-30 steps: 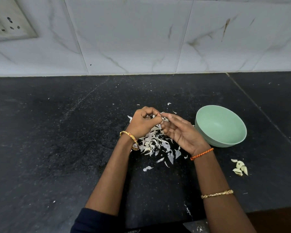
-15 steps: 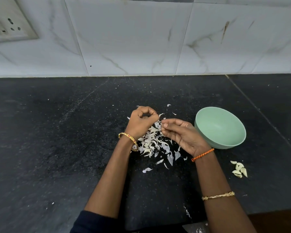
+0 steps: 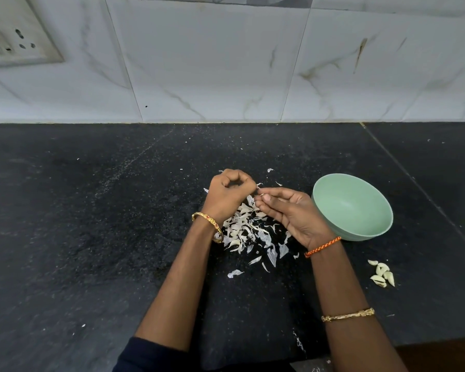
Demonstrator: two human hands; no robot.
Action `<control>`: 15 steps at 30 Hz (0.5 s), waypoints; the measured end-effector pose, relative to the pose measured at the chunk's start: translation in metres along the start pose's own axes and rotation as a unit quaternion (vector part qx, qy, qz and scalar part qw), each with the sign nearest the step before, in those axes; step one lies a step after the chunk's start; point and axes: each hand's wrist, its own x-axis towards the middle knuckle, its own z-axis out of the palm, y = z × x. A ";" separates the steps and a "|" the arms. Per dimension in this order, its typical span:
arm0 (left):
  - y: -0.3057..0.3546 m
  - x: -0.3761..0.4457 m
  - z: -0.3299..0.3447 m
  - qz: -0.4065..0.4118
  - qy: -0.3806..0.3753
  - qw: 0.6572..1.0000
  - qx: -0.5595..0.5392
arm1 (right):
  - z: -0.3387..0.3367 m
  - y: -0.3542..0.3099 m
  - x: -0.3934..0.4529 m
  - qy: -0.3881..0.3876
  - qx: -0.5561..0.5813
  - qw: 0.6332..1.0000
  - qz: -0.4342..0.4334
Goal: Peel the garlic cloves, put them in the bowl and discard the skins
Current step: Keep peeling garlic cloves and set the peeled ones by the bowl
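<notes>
Garlic cloves (image 3: 382,276) lay in a small cluster on the black countertop (image 3: 91,224), near the green bowl (image 3: 353,208) and to its right-front.

From largest to smallest: the countertop held the bowl, tilted with its opening toward the person; beside it, the pile of skins (image 3: 253,232) spread under both hands. Compared with a second before, the right hand (image 3: 293,210) had turned, fingers now extended leftward with thumb and forefinger pinching a thin white skin scrap, and the left hand (image 3: 230,193) stayed curled into a fist touching those fingertips; whether it hid a clove cannot be told. The bowl and loose cloves had not shifted. Those cloves were pale cream, crescent-shaped and glossy, most with long axes running roughly left-back to right-front, their pointed tips variously turned.
</notes>
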 end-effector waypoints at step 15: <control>-0.012 0.003 0.001 0.016 -0.042 0.999 0.030 | -0.003 -0.002 0.007 0.030 0.100 0.994 0.016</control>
